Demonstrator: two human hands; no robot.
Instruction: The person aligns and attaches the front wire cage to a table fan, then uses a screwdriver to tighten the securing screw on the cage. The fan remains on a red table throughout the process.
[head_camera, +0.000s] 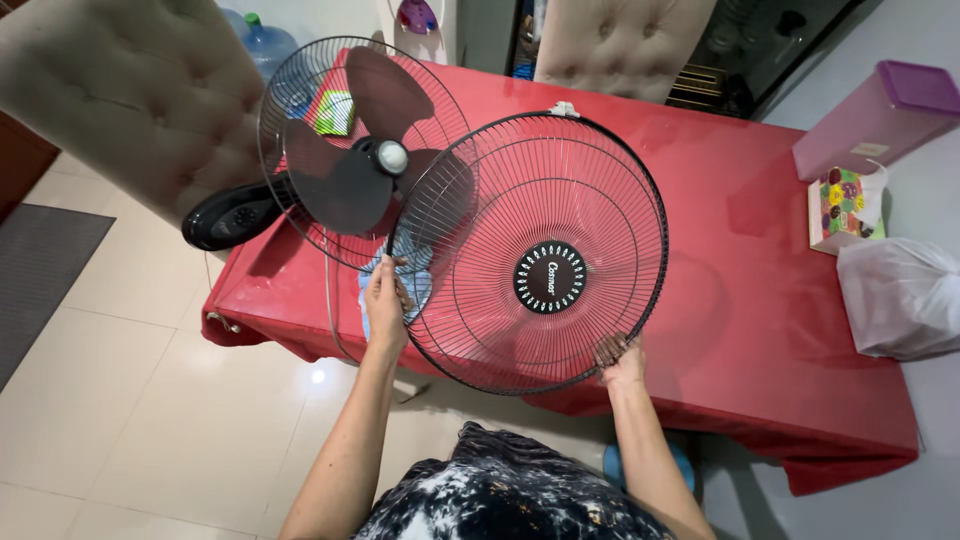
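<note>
A round black wire fan guard (590, 190) with a dark centre badge is held tilted above the red table (750, 280). My left hand (385, 305) grips its left rim, and a light blue cloth (415, 275) shows behind that hand. My right hand (620, 360) holds the guard's lower right rim. Behind it, to the left, lies the fan (345, 175) with dark blades, a grey hub and its rear wire guard, resting on the table's left end.
A padded beige chair (130, 90) stands at the left, another (620, 40) beyond the table. On the right are a purple-lidded plastic container (880, 115), a flowered box (840, 205) and a white plastic bag (900, 295). A water bottle (265, 40) stands at the back left.
</note>
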